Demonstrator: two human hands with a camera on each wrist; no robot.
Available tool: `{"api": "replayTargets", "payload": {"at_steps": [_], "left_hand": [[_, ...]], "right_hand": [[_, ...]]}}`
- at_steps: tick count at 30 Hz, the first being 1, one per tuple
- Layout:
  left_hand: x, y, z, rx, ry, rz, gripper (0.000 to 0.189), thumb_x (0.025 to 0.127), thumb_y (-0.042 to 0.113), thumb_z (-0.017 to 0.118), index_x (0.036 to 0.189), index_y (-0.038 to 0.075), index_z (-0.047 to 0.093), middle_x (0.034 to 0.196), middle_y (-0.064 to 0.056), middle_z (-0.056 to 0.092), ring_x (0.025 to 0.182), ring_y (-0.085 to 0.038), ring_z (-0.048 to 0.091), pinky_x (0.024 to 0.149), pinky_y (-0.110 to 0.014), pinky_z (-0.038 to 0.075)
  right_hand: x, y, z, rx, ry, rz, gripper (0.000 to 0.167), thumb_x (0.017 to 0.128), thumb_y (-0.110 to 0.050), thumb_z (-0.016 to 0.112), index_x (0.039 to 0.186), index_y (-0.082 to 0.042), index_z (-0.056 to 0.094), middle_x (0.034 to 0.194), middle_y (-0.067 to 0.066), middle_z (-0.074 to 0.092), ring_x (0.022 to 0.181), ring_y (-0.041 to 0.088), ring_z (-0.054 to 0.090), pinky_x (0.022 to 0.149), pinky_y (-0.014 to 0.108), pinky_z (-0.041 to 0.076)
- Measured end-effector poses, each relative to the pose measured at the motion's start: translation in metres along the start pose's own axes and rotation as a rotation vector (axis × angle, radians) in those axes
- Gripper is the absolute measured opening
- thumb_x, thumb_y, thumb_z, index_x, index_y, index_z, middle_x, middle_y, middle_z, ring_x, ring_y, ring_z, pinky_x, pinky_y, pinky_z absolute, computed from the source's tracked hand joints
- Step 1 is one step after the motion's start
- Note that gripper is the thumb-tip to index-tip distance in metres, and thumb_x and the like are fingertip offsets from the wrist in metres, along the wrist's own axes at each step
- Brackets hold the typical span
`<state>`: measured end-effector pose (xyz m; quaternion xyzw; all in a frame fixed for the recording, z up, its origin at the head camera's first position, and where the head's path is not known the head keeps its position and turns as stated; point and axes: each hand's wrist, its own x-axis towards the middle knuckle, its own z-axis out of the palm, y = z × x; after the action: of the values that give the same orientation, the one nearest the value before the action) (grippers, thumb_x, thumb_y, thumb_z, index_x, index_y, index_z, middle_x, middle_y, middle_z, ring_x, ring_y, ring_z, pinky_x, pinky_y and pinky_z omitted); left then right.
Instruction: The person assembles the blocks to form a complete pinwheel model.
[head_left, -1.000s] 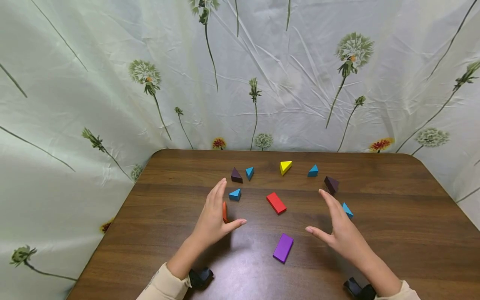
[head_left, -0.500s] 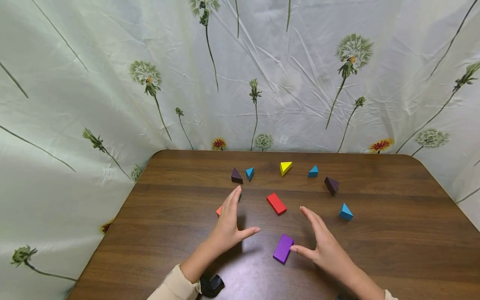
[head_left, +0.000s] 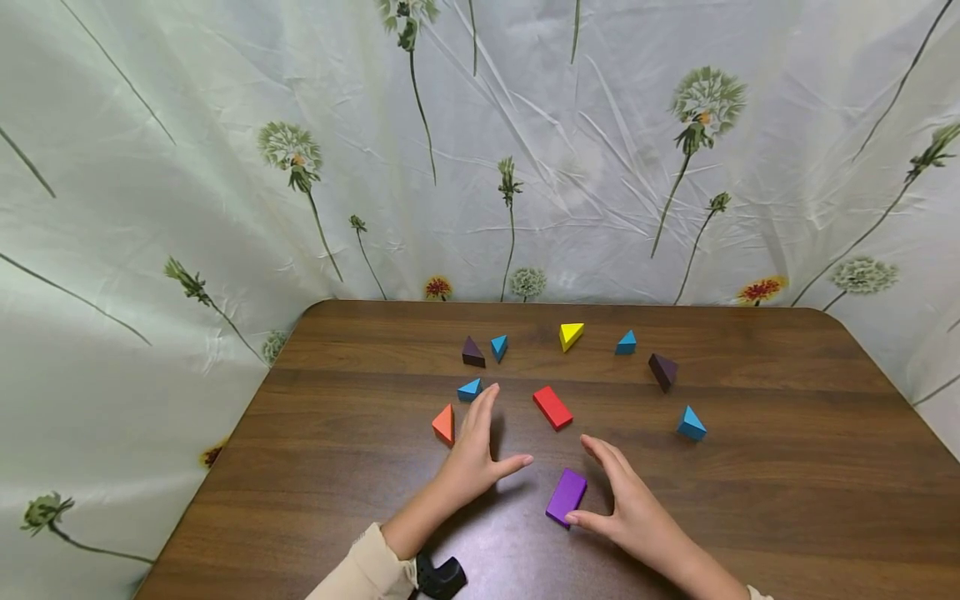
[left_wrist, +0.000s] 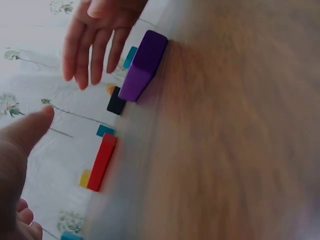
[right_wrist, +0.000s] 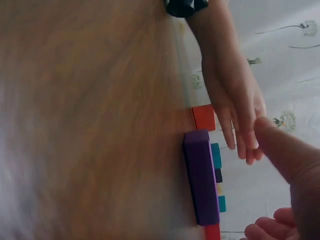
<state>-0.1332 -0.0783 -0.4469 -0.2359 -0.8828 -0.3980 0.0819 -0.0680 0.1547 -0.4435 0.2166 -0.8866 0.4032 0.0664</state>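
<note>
My right hand [head_left: 626,504] hovers at the right of a flat purple rectangular block [head_left: 566,497], its thumb overlapping the block's near corner in the head view. The fingers of that hand are spread from the thumb and hold nothing. To the left of the block, my left hand [head_left: 472,467] is held over the table, fingers extended and thumb pointing right, also holding nothing. A red rectangular block [head_left: 552,407] lies beyond and between both hands. The purple block [left_wrist: 145,65] shows in the left wrist view below the right hand's fingers [left_wrist: 97,50].
An orange triangular block [head_left: 444,425] and a blue triangular block [head_left: 469,389] lie by the left hand. Farther back on the brown table [head_left: 360,358] are a yellow triangle [head_left: 571,336], dark triangles [head_left: 663,372] and more blue ones [head_left: 692,424]. A floral curtain [head_left: 600,167] hangs behind.
Both hands have moved inward: the left hand to the right, the right hand to the left and nearer, up to the purple block. The blocks have stayed where they were.
</note>
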Motion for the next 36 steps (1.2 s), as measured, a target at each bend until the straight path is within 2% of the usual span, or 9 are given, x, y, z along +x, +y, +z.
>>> {"api": "replayTargets", "payload": {"at_steps": [7,12,21,27,36], "left_hand": [[0.004,-0.005,0.013,0.021,-0.008,-0.001,0.093,0.071,0.037,0.075,0.138,-0.002,0.023,0.138,-0.015,0.028,0.127,-0.026,0.026,0.099,-0.044,0.028],[0.009,-0.008,0.02,0.03,-0.016,0.008,0.09,0.072,0.038,0.074,0.137,-0.003,0.025,0.136,-0.016,0.03,0.125,-0.027,0.03,0.098,-0.043,0.03],[0.019,-0.012,0.027,0.042,-0.076,-0.044,0.083,0.075,0.039,0.071,0.136,0.0,0.03,0.134,-0.016,0.034,0.123,-0.026,0.034,0.097,-0.041,0.032],[0.026,-0.014,0.032,0.078,-0.104,-0.069,0.08,0.076,0.042,0.069,0.134,0.0,0.033,0.133,-0.014,0.037,0.122,-0.025,0.036,0.097,-0.039,0.033],[0.036,-0.009,0.04,0.162,-0.08,-0.082,0.073,0.075,0.046,0.068,0.129,0.003,0.042,0.124,-0.011,0.046,0.115,-0.026,0.042,0.095,-0.042,0.033]], "right_hand": [[-0.001,0.002,0.007,0.039,-0.035,0.051,0.086,0.066,-0.04,0.076,0.132,-0.001,0.037,0.13,0.006,0.041,0.118,0.021,0.041,0.092,0.043,0.036],[-0.002,0.005,0.012,0.022,-0.027,0.03,0.083,0.066,-0.039,0.076,0.129,0.002,0.041,0.126,0.008,0.044,0.112,0.021,0.047,0.089,0.041,0.039],[0.0,0.008,0.014,-0.011,-0.059,0.029,0.078,0.067,-0.042,0.075,0.125,0.001,0.045,0.12,0.003,0.047,0.109,0.017,0.047,0.09,0.04,0.039],[-0.002,0.01,0.015,-0.05,-0.038,0.006,0.073,0.066,-0.039,0.077,0.121,-0.001,0.049,0.117,-0.001,0.049,0.11,0.015,0.046,0.09,0.04,0.039],[-0.003,0.011,0.017,-0.068,-0.04,0.008,0.07,0.066,-0.04,0.077,0.119,-0.003,0.051,0.115,-0.004,0.048,0.108,0.014,0.045,0.088,0.041,0.04]]}}
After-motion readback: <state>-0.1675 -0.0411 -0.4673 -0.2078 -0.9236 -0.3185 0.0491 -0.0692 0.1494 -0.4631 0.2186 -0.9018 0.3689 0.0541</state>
